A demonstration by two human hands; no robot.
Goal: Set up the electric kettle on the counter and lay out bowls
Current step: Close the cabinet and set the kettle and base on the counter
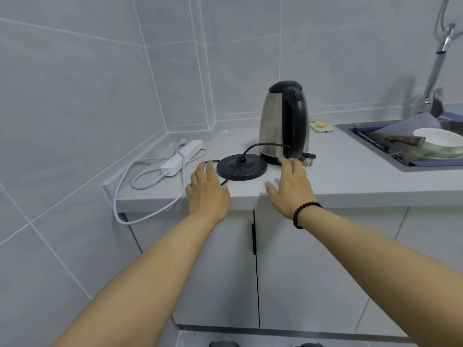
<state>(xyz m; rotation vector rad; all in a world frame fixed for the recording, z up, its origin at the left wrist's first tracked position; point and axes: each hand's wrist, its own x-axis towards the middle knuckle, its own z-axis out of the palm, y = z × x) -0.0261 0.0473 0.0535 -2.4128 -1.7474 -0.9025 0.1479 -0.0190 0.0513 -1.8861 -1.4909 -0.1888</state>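
While the grey counter (363,176) takes up most of the view, running from the tiled corner on the left to the sink (400,156) on the right, the cabinet doors below it are seen under both forearms. In the sink, a white bowl (438,137) is stacked on a bigger dish, with a knife (400,140) laid across the rack just beside it, and a tap is mounted behind.

The kettle (284,123) is stood upright on the counter, steel body, black lid and handle, handle turned toward the camera. It's not seated on its base (241,167); the round black base is lying flat just to the left and in front of it, about touching at the edge. The black cord (260,145) is looped up from the base over toward the kettle's foot, and its plug (309,156) is left just right of the kettle.

A white power strip (181,155) is parked further left near the wall, its cable draped off the counter's end.

Both hands are stretched out over the front edge with fingers straight and spread, nothing gripped. The left hand (209,194) is held just left of the base, fingertips near its rim, over the cord. The right hand (292,187) is held just right of the base, fingertips close to the kettle's bottom; contact can't be made out. A dark bead bracelet (304,214) is worn on the right wrist.

A small soap dish (322,126) is set behind the kettle.
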